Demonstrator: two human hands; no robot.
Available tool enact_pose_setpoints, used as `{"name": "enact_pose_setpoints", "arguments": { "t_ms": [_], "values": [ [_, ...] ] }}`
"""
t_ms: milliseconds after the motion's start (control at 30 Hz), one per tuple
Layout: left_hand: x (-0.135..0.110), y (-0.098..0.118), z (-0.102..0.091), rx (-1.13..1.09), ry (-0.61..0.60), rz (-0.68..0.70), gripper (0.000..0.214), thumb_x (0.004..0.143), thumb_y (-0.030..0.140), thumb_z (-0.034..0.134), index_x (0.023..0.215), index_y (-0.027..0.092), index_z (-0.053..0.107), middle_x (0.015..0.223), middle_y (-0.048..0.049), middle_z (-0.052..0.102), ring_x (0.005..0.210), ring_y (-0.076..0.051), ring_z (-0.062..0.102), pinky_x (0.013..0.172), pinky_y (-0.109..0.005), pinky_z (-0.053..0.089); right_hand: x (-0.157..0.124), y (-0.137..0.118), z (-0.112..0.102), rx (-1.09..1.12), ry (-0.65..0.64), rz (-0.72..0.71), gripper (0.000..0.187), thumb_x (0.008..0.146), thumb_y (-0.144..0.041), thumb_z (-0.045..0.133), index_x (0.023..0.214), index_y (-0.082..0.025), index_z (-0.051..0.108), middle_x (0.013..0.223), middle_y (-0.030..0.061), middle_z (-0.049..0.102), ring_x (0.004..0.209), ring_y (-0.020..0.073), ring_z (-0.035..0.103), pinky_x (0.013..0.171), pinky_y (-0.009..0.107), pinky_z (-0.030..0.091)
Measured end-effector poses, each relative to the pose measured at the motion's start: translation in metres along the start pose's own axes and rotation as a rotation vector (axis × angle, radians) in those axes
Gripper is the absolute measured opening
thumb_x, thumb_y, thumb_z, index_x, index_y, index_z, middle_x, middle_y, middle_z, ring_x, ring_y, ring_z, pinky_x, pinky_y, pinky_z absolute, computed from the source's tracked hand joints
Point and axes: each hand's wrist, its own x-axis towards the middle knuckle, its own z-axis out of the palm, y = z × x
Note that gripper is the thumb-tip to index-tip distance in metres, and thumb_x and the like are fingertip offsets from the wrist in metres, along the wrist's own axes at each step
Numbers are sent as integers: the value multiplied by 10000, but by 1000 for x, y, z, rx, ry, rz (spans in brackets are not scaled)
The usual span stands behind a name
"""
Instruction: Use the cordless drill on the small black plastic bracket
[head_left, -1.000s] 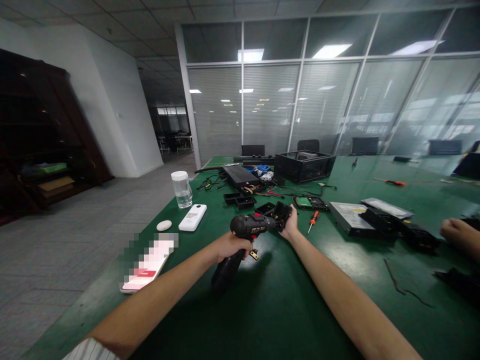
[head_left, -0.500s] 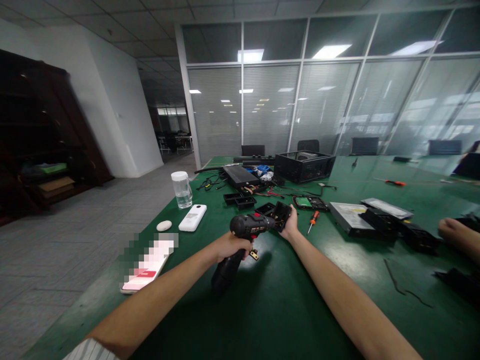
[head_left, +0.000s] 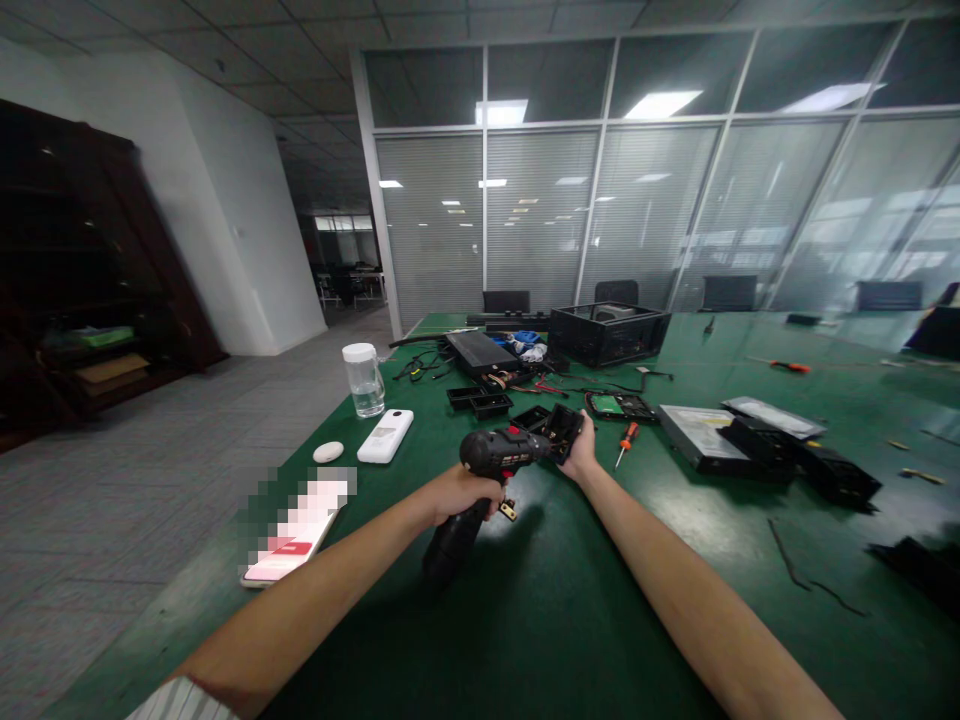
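My left hand (head_left: 457, 492) is wrapped round the handle of a black cordless drill (head_left: 491, 453) with red details. The drill points right, its tip at a small black open plastic box (head_left: 567, 428); whether the bit touches a screw inside is too small to tell. Gripping that box from its right side is my right hand (head_left: 582, 458), held above the table. Just below the drill lies a small brass-coloured piece (head_left: 508, 510). An orange-handled screwdriver (head_left: 627, 440) rests to the right of my right hand.
On the green table (head_left: 525, 630) stand a water bottle (head_left: 365, 385), a white device (head_left: 386, 437) and a phone (head_left: 300, 530) at left. Farther back are small black trays (head_left: 491, 404), cables and a black case (head_left: 611, 335). A disc drive (head_left: 705, 438) and black parts lie right.
Another person's hand at the right edge has left the view, and small brass-coloured pieces now show there. My hands, the drill and the box hold nearly the same position.
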Motion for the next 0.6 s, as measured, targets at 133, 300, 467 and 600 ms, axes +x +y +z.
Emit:
{"name": "enact_pose_setpoints", "arguments": {
  "t_ms": [133, 300, 467, 600],
  "values": [
    [1, -1, 0, -4, -5, 13, 104, 571, 184, 533, 643, 109, 540, 523, -3, 517, 477, -102, 469, 503, -239, 369, 0, 0, 1, -4, -1, 0, 501, 728, -596, 307, 767, -185, 592, 630, 53, 628, 592, 202, 590, 543, 334, 471],
    [2, -2, -1, -12, -18, 30, 88, 567, 171, 522, 623, 107, 545, 515, -1, 513, 470, -99, 467, 499, -239, 369, 1, 0, 0, -6, 0, 7, 515, 722, -602, 306, 760, -180, 600, 638, 56, 631, 585, 205, 586, 541, 341, 467],
    [2, -3, -2, -2, -20, 39, 93, 570, 167, 518, 634, 105, 545, 523, -5, 515, 475, -102, 470, 496, -238, 367, 2, 0, 0, -4, 4, 3, 512, 721, -602, 311, 760, -181, 600, 635, 56, 629, 565, 202, 582, 542, 345, 467],
    [2, -4, -3, -14, -33, 50, 86, 569, 160, 518, 631, 105, 541, 529, -4, 511, 477, -99, 469, 495, -234, 365, 2, 0, 0, -5, 5, 9, 516, 720, -603, 313, 765, -178, 602, 647, 57, 632, 574, 202, 586, 534, 337, 468]
  ]
}}
